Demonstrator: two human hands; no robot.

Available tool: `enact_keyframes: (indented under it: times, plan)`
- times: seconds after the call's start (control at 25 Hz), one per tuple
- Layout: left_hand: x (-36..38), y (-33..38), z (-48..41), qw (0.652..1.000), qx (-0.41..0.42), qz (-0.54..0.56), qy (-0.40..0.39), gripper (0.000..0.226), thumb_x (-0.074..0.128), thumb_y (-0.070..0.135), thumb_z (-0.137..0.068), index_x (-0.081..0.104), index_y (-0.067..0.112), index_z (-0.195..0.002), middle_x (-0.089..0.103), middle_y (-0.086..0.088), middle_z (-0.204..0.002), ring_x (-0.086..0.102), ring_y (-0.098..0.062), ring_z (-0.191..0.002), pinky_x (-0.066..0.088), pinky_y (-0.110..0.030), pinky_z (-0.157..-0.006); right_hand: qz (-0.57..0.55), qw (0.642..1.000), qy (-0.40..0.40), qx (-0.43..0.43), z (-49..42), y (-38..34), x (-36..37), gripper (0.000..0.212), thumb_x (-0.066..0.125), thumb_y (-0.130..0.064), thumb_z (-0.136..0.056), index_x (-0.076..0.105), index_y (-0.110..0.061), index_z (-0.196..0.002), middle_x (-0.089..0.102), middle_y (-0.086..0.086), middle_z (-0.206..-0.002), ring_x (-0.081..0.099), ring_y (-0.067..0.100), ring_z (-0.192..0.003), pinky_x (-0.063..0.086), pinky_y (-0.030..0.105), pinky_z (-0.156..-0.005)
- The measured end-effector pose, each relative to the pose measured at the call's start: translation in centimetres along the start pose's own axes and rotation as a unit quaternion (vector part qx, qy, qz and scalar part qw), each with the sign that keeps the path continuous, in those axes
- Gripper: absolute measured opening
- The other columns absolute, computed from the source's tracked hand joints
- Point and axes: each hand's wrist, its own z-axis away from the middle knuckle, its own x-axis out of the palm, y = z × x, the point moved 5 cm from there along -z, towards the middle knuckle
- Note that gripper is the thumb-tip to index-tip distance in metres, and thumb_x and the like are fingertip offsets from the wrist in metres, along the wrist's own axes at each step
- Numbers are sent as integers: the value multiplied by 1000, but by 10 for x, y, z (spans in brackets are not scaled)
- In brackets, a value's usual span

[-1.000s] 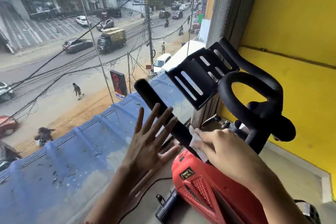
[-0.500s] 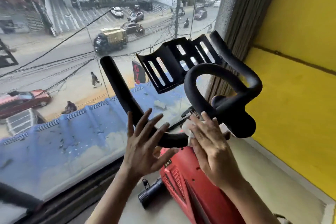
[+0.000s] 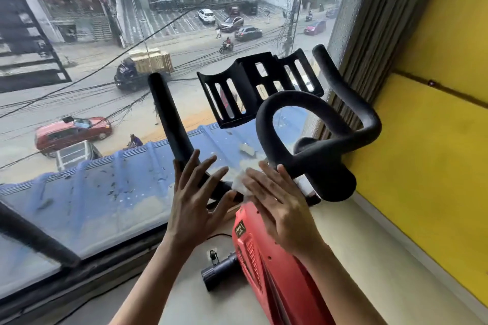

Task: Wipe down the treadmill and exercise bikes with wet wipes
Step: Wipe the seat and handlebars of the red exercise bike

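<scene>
Step in hand: the person is wiping the cross-bar of the exercise bike's [image 3: 266, 266] black handlebar [image 3: 265, 116], judging by where the wipe is sitting
Right hand [image 3: 280, 208]: it is lying over the bar with fingers [image 3: 264, 182] nearly straight and close together, pressing the wet wipe [image 3: 238, 182] down; the thumb is hidden, so whether it is also pinching the wipe I cannot tell
Left hand [image 3: 194, 208]: it is hovering wide open with fingers [image 3: 190, 169] spread and holding nothing, its fingertips just in front of the bend of the left prong
Where the wipe is: it is bunching out from under the right fingertips, on the side nearest the left thumb, touching the bar
Doing it well: I would be wrapping the wipe round the foam and not only pressing on top, so the underside is getting cleaned too; steadying the bar with the free left hand; and working outward from the right fingertips along each prong and round the loop beyond them
Watching for: the wipe is looking crumpled, so opening it out to a fresh face should be helping before the next stretch
Count, bikes: one in view; no treadmill is showing
Count, wipes: one
Count, hands: two
Count, handlebar parts: two forward prongs and one loop, all beyond the fingertips
Count, tablet holder [image 3: 247, 79]: one, sitting above and beyond both sets of fingertips, untouched
</scene>
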Motion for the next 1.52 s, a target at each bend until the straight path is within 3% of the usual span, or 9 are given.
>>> enact_keyframes:
  times: [0.28,0.48,0.68,0.8,0.92,1.12,1.32,1.4,1.52]
  plan:
    - [11,9,-58,988,-6,-115,-105,71,26,66,-93,57,15,-132,43,-20,-145,33,-37,-138,17,-58,-115,-38,970,131,199,-50,64,-45,36,48,-19,-97,58,4,-123,58,16,-129,46,26,-130,33,26,-112]
    - [37,-28,-155,964,-45,-144,-220,84,26,72,-82,33,21,-148,14,-17,-158,6,-36,-147,1,-44,-117,-83,964,-82,238,-125,76,1,36,43,-18,-101,53,-7,-135,33,9,-152,13,12,-143,16,24,-117]
    - [68,-54,-159,911,17,-267,-313,95,-34,78,-60,-15,36,-143,-2,-4,-161,-25,-23,-140,-34,-41,-102,-43,974,-185,126,-79,39,-11,35,49,-6,-97,56,-8,-131,32,-5,-153,6,6,-145,12,18,-117]
    - [67,-57,-155,920,19,-250,-302,94,-39,75,-60,-10,38,-141,6,-1,-160,-10,-22,-146,-27,-45,-109,-35,970,-212,113,-92,50,1,35,50,2,-94,58,-4,-128,34,-1,-152,5,5,-145,5,10,-114]
    - [66,-58,-155,922,31,-245,-299,84,-23,75,-76,7,38,-146,19,-3,-156,15,-27,-146,-12,-50,-113,-21,971,-168,170,-136,86,8,20,47,-1,-97,66,-1,-104,44,14,-145,15,15,-144,15,30,-120]
    - [68,-60,-153,920,40,-253,-298,66,10,63,-97,48,29,-138,58,-9,-133,58,-31,-119,14,-52,-107,-85,971,-141,174,-129,91,-9,34,52,1,-94,58,-4,-128,56,2,-133,34,12,-137,14,11,-113]
    - [59,-48,-159,936,-8,-200,-288,80,-2,73,-88,35,32,-146,37,-11,-150,38,-31,-137,-2,-45,-118,-162,966,-194,62,-113,77,-35,31,56,0,-91,62,-4,-121,57,0,-132,25,-20,-130,19,12,-113]
    - [56,-38,-164,958,-35,-141,-246,85,-6,80,-80,20,35,-148,19,-6,-157,18,-26,-145,-7,-40,-117,-92,981,-155,71,-132,98,-35,40,52,5,-92,55,-6,-131,44,4,-145,21,-6,-138,17,19,-117]
    - [62,-9,-171,973,-30,-61,-219,79,0,80,-81,10,38,-146,8,1,-158,3,-18,-147,-6,-33,-116,-36,968,-239,75,-140,134,-18,69,37,21,-89,30,-15,-147,14,-11,-151,6,4,-144,2,23,-120]
